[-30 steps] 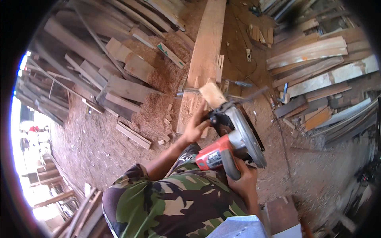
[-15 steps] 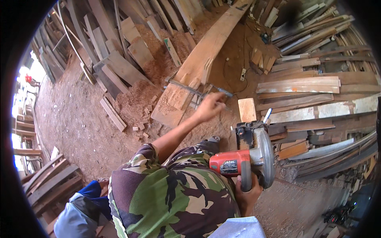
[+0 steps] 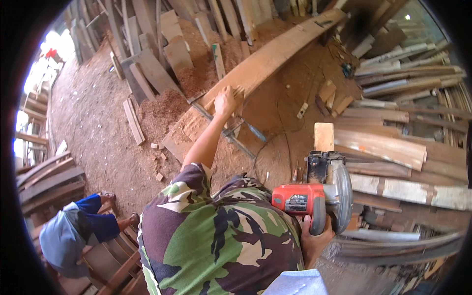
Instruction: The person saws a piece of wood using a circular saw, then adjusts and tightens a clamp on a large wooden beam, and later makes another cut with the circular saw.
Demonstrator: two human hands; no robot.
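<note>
My right hand point(image 3: 315, 242) grips the rear handle of a red and grey circular saw point(image 3: 298, 198), held beside my body on the right. A small wood block point(image 3: 324, 136) shows just past the saw's front. My left arm reaches forward, and my left hand point(image 3: 225, 102) is closed over a short wooden piece point(image 3: 238, 92) on a long, wide plank point(image 3: 275, 55). Its fingers are partly hidden. Close to that hand, a bar clamp point(image 3: 237, 143) with a blue handle point(image 3: 255, 132) lies across the plank's near end, among sawdust.
Boards point(image 3: 147, 69) lean in rows at the far left over wood shavings. Stacked planks point(image 3: 383, 147) fill the right side. A cable with a socket point(image 3: 303, 110) lies on the ground beyond the saw. Another person point(image 3: 64, 241) is at the lower left, beside more timber.
My left hand has moved left and forward, from by the clamp's handle to the wooden piece on the plank. The saw stays in my right hand. The view has shifted.
</note>
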